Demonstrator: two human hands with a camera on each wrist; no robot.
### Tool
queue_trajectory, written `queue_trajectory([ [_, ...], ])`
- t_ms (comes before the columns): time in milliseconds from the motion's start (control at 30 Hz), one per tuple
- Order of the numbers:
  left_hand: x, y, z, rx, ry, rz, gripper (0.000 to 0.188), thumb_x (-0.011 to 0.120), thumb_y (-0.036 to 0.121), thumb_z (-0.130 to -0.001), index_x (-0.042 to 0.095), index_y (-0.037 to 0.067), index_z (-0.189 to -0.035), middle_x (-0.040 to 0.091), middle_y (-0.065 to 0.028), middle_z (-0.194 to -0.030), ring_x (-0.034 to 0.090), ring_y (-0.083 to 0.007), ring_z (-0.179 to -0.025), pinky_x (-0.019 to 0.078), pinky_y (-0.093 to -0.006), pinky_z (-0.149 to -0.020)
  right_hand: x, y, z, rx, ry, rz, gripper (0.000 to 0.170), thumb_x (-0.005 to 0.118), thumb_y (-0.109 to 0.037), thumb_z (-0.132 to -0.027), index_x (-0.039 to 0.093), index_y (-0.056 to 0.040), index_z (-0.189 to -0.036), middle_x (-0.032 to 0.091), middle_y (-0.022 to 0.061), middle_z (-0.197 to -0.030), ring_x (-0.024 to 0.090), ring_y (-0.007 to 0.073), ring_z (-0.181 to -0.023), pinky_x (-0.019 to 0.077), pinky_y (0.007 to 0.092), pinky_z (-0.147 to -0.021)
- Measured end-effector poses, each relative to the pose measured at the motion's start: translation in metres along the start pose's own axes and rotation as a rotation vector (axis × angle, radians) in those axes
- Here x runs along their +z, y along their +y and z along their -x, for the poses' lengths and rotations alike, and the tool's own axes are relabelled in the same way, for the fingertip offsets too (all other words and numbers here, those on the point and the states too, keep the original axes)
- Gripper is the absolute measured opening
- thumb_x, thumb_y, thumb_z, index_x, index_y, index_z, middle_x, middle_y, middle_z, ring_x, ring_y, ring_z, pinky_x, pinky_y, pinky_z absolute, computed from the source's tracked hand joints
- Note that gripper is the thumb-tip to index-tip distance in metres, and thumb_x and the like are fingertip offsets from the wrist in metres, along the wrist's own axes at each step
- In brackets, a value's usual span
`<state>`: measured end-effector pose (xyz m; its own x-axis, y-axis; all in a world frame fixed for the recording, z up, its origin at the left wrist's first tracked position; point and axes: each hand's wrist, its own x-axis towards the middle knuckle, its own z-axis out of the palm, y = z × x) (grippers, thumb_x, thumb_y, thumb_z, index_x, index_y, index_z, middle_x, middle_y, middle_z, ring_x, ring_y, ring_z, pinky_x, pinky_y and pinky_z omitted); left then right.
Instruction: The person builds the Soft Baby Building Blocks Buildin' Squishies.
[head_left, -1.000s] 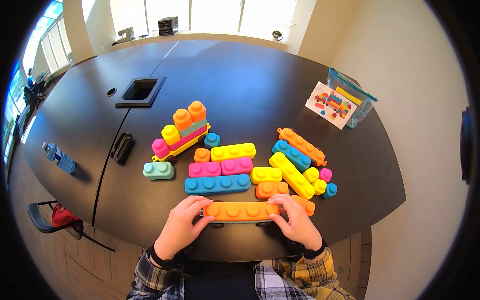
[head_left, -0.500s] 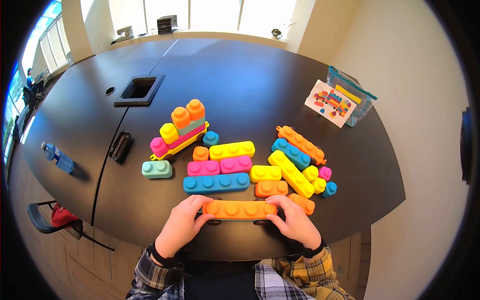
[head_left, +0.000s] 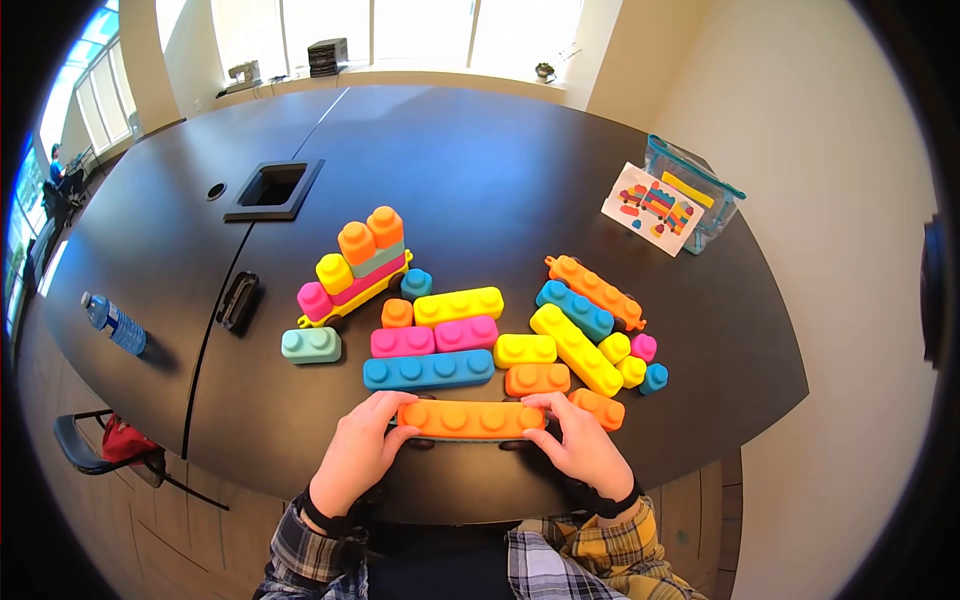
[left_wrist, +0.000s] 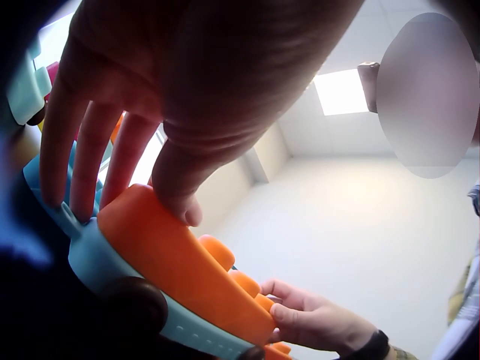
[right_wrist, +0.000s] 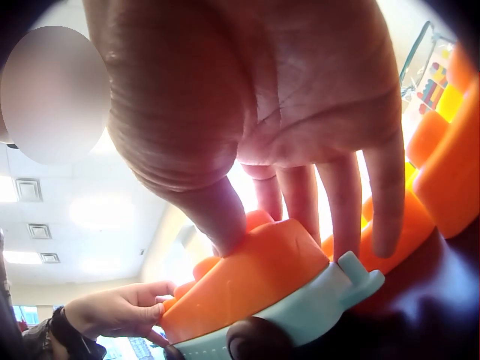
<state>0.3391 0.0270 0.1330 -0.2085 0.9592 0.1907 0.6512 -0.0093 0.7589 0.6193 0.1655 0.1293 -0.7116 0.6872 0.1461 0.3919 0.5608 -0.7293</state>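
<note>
A long orange block (head_left: 470,420) with a row of studs sits on a pale teal wheeled base (right_wrist: 315,304) close to the table's near edge. My left hand (head_left: 358,443) pinches the block's left end, thumb on the near side and fingers on the far side. At the right end, my right hand (head_left: 585,445) grips in the same way. Black wheels (left_wrist: 135,307) show beneath the base in the left wrist view. In the right wrist view, a small hitch (right_wrist: 360,281) sticks out from the base below my right fingers.
Beyond the hands lie a long blue block (head_left: 428,370), a long yellow block (head_left: 575,350) and several smaller blocks. A stacked wagon (head_left: 360,275) stands left, an orange wheeled base (head_left: 597,290) right. Further off are a picture card (head_left: 655,208), clear bag (head_left: 715,215) and water bottle (head_left: 115,322).
The head view shifts slightly, so everything on the table appears a little further left. Both hands keep hold of the orange block's ends, with hardly any movement.
</note>
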Motion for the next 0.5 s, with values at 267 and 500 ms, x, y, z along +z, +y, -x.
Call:
queue_trajectory([
  [267,0.0015,-0.0039,-0.0004,0.011,0.0,-0.034,0.036,0.078,0.005,-0.091,0.066,0.004,-0.125,0.071,-0.0167,-0.113,0.072,-0.0356,-0.102,0.061,-0.0391,-0.087,0.0008,-0.0032,-0.0011,0.0,0.016,0.075,0.04,0.074,-0.022,-0.098,0.06,-0.007,-0.133,0.072,0.013,-0.122,0.07,0.0358,-0.103,0.0571,0.0418,-0.086],
  [500,0.0024,-0.0016,-0.0001,-0.001,0.006,-0.006,0.033,0.077,0.009,-0.091,0.064,0.005,-0.121,0.07,-0.0148,-0.112,0.068,-0.0396,-0.104,0.0568,-0.0454,-0.088,-0.0009,-0.0058,-0.0015,-0.016,0.018,0.083,0.04,0.073,-0.021,-0.098,0.062,-0.0077,-0.134,0.071,0.0143,-0.124,0.07,0.0363,-0.102,0.0574,0.0422,-0.086],
])
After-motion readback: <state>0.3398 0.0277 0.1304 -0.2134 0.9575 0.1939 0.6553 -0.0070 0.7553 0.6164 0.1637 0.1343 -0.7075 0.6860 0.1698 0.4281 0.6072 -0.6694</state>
